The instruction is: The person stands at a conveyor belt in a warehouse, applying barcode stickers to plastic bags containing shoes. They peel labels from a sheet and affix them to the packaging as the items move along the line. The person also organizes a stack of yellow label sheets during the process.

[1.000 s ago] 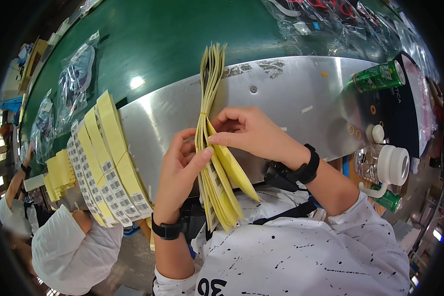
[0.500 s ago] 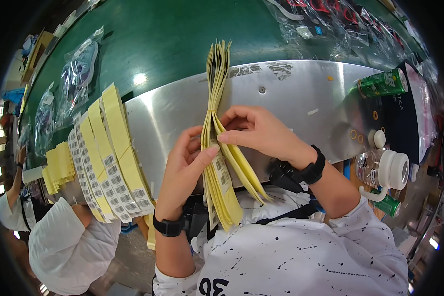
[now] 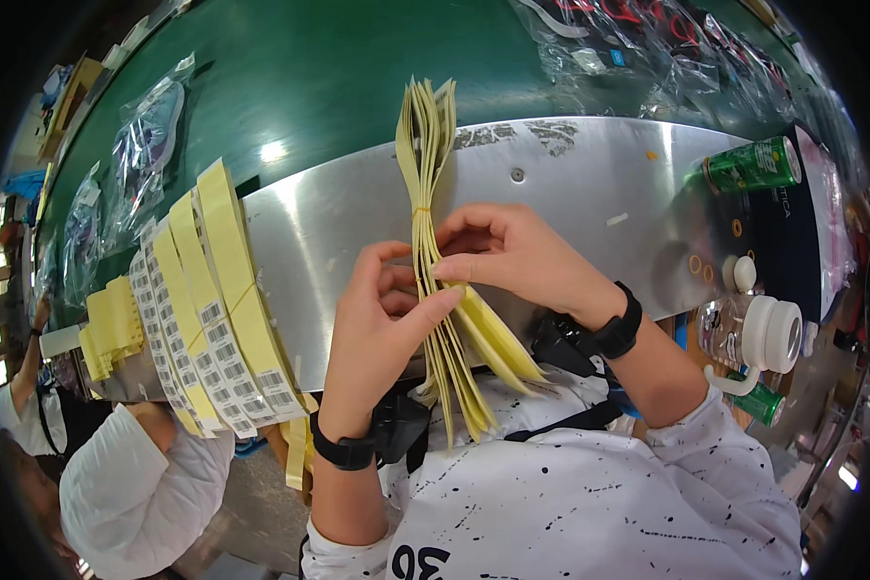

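Observation:
A bundle of long yellow label strips stands upright in front of me, fanned at both ends. A thin rubber band cinches it near the middle. My left hand is closed on the bundle's left side below the band, thumb across the strips. From the right, my right hand pinches the strips just under the band, its thumb and fingers pressed to them. Below my right hand, several strips splay away from the rest. The fingertips behind the bundle are partly hidden.
Overlapping strips of barcode labels lie on the metal tabletop to my left. A green can, a dark folder and a clear jar sit on the right. Bagged goods rest on the green surface. A co-worker's white sleeve shows at lower left.
The bundle's lower end has swung right and turned more edge-on, with its printed face now out of sight. My left hand has moved slightly right and its thumb lies farther across the strips.

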Demonstrator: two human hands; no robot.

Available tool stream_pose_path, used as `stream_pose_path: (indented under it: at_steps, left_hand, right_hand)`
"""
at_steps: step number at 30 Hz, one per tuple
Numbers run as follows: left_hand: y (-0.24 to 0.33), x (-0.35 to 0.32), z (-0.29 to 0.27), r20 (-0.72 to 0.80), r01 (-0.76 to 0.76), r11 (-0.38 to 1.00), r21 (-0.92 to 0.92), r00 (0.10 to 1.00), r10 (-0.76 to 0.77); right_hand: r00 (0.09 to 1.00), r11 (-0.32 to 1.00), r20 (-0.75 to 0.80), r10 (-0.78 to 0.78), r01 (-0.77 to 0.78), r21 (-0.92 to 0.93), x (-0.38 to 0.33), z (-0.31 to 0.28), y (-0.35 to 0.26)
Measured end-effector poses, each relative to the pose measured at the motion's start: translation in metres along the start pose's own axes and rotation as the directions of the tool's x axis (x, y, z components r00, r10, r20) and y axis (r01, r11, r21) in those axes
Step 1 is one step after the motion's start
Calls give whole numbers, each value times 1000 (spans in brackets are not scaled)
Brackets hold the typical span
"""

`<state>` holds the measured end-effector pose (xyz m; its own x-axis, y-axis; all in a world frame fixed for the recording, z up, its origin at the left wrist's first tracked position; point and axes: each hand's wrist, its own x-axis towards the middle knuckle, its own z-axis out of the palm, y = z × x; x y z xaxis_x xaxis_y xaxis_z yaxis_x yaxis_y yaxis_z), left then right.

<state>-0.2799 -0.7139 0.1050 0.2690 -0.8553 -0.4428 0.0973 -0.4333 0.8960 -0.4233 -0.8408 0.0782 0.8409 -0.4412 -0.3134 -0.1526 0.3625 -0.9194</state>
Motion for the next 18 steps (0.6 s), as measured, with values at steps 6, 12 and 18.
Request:
stream_pose_path:
  at_steps: [6, 12, 18]
  left_hand:
    - [0, 3, -3, 27, 2, 1000, -20, 1000, -1]
    - [-6, 2, -17, 81, 28, 990, -136, 997, -17]
    - [-13, 0, -19, 62, 16, 983, -181, 998, -5]
  right_hand:
    - [993, 994, -44, -106, 104, -41, -1, 0, 6]
    - [997, 995, -13, -80, 79, -55, 0, -4, 9]
    - [992, 988, -32, -118, 115, -103, -2, -1, 9]
